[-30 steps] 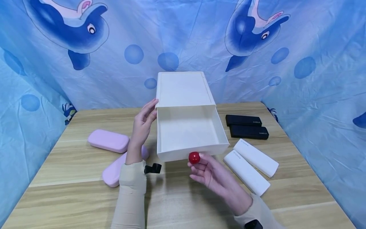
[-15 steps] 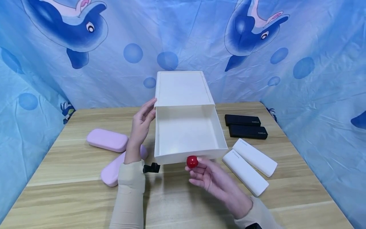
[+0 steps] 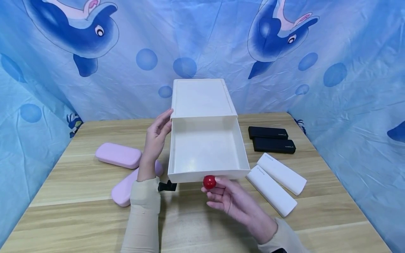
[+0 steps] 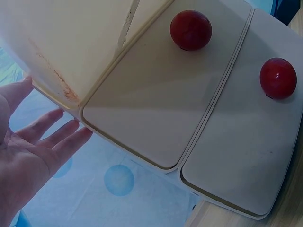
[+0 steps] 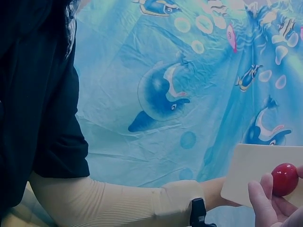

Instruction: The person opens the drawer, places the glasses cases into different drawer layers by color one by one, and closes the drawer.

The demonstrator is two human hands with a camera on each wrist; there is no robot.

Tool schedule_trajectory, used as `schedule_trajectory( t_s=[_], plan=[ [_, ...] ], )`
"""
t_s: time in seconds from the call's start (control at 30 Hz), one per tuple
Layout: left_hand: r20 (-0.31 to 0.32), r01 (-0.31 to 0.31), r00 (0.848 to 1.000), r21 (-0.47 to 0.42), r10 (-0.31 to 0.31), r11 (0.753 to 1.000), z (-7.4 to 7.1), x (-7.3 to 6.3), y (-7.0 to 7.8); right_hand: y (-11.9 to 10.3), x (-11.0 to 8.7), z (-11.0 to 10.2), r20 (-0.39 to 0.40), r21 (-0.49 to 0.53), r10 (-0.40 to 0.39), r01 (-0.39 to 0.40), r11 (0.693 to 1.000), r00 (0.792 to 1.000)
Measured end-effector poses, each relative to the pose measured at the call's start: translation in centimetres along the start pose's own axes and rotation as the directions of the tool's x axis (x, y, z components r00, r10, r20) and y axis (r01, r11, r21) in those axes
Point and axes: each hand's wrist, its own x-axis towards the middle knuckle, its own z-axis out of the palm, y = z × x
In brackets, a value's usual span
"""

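Observation:
A white drawer cabinet (image 3: pixel 204 98) stands at the back of the table, its top drawer (image 3: pixel 205 144) pulled well out. Nothing lies inside that drawer. My right hand (image 3: pixel 237 205) pinches the round red knob (image 3: pixel 209 182) on the drawer's front, thumb and fingers around it; the right wrist view shows this knob (image 5: pixel 285 179) too. My left hand (image 3: pixel 155 138) rests against the cabinet's left side, its fingers fairly straight. In the left wrist view, two closed lower drawer fronts (image 4: pixel 142 113) carry red knobs (image 4: pixel 191 30), and the fingertips touch the cabinet's edge.
Two pink cases (image 3: pixel 118 155) lie left of the cabinet, one partly behind my left forearm. To the right are two black cases (image 3: pixel 274 145) and two white cases (image 3: pixel 271 190). A blue dolphin-print cloth (image 3: pixel 202 42) hangs behind the wooden table (image 3: pixel 79 225).
My right hand has moved towards me and slightly left with the knob, and the drawer has come further out. The left hand stays at the cabinet's side.

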Motion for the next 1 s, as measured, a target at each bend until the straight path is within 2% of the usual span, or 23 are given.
schedule_trajectory(
  t_s=[0.4,1.0],
  plan=[
    [0.0,-0.002,1.0,-0.008,0.002,1.0,0.0,0.0,0.0,0.0,-0.3,-0.4,0.021,0.001,0.001,-0.001,1.0,1.0],
    [0.008,-0.017,1.0,-0.013,0.017,1.0,0.0,0.1,-0.5,-0.2,-0.9,-1.4,0.005,0.01,0.032,-0.032,0.999,0.999]
  ],
)
